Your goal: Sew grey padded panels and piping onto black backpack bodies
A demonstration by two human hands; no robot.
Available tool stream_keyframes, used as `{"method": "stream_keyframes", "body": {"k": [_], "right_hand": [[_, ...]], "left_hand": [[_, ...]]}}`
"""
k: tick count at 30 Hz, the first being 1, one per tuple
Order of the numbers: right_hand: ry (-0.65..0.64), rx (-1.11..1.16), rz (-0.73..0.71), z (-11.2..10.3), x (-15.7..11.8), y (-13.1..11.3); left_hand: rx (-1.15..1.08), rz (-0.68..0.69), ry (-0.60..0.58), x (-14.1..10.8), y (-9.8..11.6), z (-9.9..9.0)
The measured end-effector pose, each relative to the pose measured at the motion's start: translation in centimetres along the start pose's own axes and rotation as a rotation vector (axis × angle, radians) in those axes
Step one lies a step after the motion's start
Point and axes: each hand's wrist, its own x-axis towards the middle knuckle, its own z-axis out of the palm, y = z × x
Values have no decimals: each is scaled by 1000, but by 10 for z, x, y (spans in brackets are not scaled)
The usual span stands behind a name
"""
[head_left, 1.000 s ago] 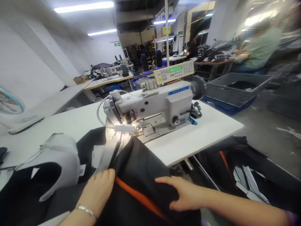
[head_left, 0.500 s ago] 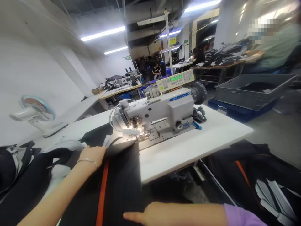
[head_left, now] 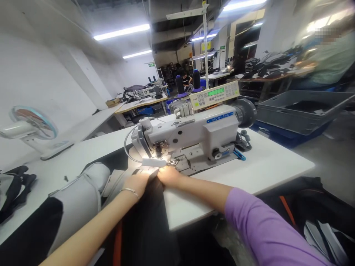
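Both hands are at the lit needle area of a white sewing machine. My left hand, with a bracelet at the wrist, is closed on black fabric just left of the presser foot. Close beside it, my right hand pinches the fabric's edge at the front of the needle. The fabric hangs over the table's front edge and carries an orange strip. Grey-white padded pieces lie bunched left of my left hand. The fingertips are partly hidden.
A small fan stands on the table's left. Blue thread snips lie by the machine's right base. A grey crate stands at the right, near a person in a light top. Dark pieces hang below the table.
My right hand has risen from below the table edge to the fabric by the needle, its pointing finger now folded in. My left hand has moved right, nearer the needle.
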Motion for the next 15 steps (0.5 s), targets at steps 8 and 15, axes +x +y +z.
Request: {"method": "stream_keyframes", "body": {"k": [8,15], "right_hand": [[25,-17,-46,-4,0,2],[24,-37,-79,-13,4,6]], "left_hand": [[-1,76,66,4,-20,-3],[33,168,29,15,-7,-6]]}}
